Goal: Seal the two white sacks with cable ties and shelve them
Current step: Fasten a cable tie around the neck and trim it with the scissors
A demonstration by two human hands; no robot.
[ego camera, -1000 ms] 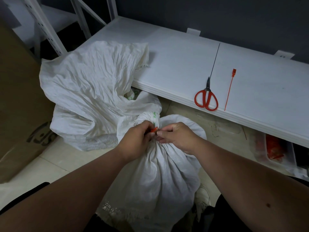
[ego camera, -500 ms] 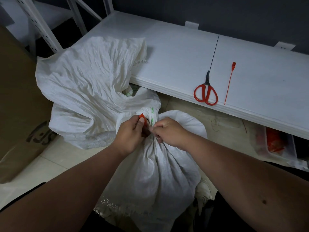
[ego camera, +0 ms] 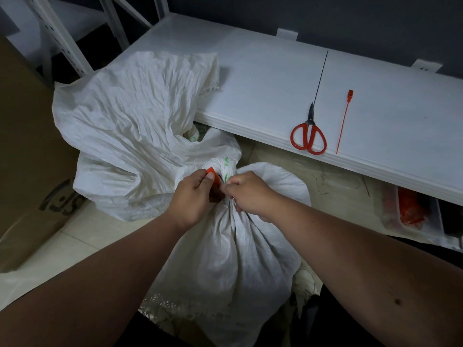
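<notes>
Grip: your left hand and right hand pinched the red cable tie round the near sack neck | Risk: slack fabric could slip free.

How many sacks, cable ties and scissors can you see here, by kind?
White sacks: 2, the near sack and the far sack
Red cable ties: 2, one at the sack neck, one on the shelf
Scissors: 1
Total: 5
</notes>
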